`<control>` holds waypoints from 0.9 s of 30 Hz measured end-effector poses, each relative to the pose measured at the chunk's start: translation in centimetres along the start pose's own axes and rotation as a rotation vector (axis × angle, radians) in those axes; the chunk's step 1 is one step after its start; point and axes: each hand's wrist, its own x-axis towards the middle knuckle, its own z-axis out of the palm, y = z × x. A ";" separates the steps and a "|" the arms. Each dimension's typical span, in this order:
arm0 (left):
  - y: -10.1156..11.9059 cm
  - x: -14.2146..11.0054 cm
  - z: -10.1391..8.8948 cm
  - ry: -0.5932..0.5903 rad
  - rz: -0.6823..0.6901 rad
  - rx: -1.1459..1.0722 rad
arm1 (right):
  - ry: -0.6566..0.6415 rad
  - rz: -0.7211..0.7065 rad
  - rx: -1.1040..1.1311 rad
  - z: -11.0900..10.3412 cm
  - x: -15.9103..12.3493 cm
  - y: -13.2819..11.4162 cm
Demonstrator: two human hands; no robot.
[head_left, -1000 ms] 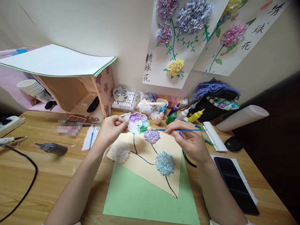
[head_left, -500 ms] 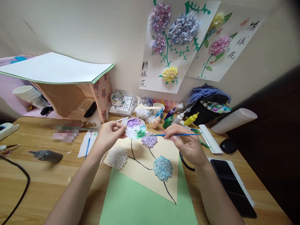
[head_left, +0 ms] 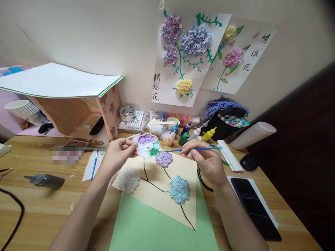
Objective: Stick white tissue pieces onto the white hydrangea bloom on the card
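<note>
My left hand [head_left: 120,153] pinches the edge of a white flower-shaped paint palette [head_left: 146,145], tilted up, with purple, blue and green paint in it. In my right hand [head_left: 204,157] is a thin blue paintbrush [head_left: 206,149], its tip pointing left near the palette's green paint. Whether the bristles touch the paint I cannot tell. Below lies a cream sheet [head_left: 157,202] with black stem lines and three raised paper blossoms: a white one [head_left: 128,181], a purple one [head_left: 164,159] and a blue one [head_left: 179,189]. A green sheet [head_left: 162,233] lies under it.
Small paint bottles, including a green bottle [head_left: 184,138] and a yellow bottle [head_left: 208,134], stand behind the palette. A grey bottle [head_left: 47,181] lies at left. Another blue brush [head_left: 94,165] rests on white paper. A black phone [head_left: 255,209] and a mouse [head_left: 249,162] are at right.
The view has shifted slightly, so most things appear further left. The brush tip sits a little further from the palette's green paint; both hands keep their holds.
</note>
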 end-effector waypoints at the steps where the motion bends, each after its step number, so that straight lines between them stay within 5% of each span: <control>1: 0.0 0.0 0.0 -0.002 0.001 -0.005 | 0.029 0.043 0.041 0.1 0.1 0.1; 8: 0.1 -0.2 0.0 -0.012 0.007 -0.046 | 0.162 0.277 0.207 0.9 0.5 1.4; 20: -0.4 -0.1 -0.2 -0.001 0.047 -0.008 | 0.247 0.280 0.242 -0.1 0.5 1.3; 23: -1.4 0.0 -1.5 0.027 0.056 -0.016 | 0.281 0.240 0.280 0.0 0.4 0.8; 27: -4.2 -1.1 -6.0 0.205 -0.009 -0.021 | 0.217 0.226 0.346 1.1 -0.2 0.4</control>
